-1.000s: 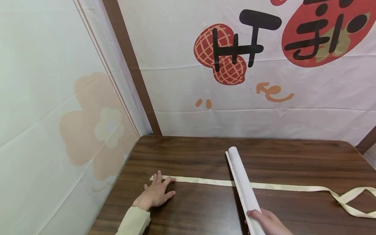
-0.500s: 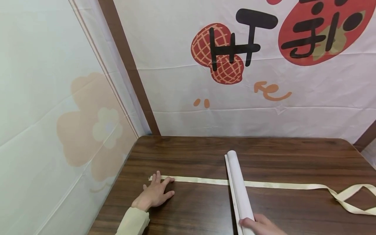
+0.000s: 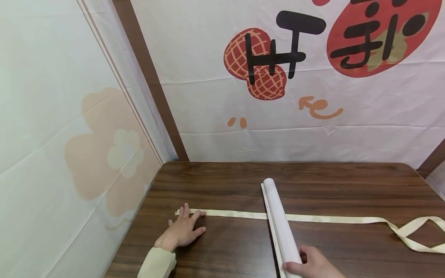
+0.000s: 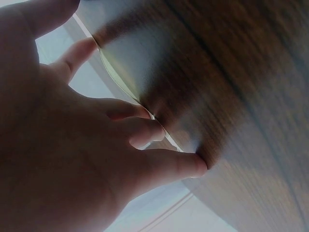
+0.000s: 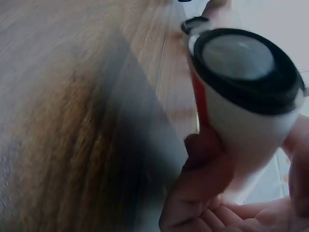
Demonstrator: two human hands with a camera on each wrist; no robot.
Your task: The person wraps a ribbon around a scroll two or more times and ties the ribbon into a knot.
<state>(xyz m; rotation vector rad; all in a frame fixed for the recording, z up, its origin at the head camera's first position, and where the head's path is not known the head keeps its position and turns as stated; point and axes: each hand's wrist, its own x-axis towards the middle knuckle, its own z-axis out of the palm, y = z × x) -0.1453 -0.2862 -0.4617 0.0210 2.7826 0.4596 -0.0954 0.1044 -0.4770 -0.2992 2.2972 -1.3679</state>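
Observation:
A pale yellow ribbon (image 3: 240,214) runs left to right across the brown wooden table (image 3: 222,247). Near its left end, my left hand (image 3: 182,231) rests with spread fingers, fingertips touching the ribbon and the tabletop. The left wrist view shows those fingertips (image 4: 198,165) on the wood and along the ribbon's edge. My right hand (image 3: 313,262) grips the near end of a white rolled-up scroll (image 3: 279,222) with a thin rod along its side. The scroll lies across the ribbon in the head view and hides a short piece. Up close, the scroll (image 5: 251,121) shows a black-rimmed round end and some red.
At the right, the ribbon twists into a loop (image 3: 405,231) that runs out of the frame. A printed white cloth (image 3: 215,143) hangs behind the table's far edge. Another pale cloth (image 3: 52,154) with a flower print stands along the left side.
The scroll and my right hand have shifted slightly left, mostly during the first half second. My left hand keeps its place on the ribbon. The whole head view has drifted a little.

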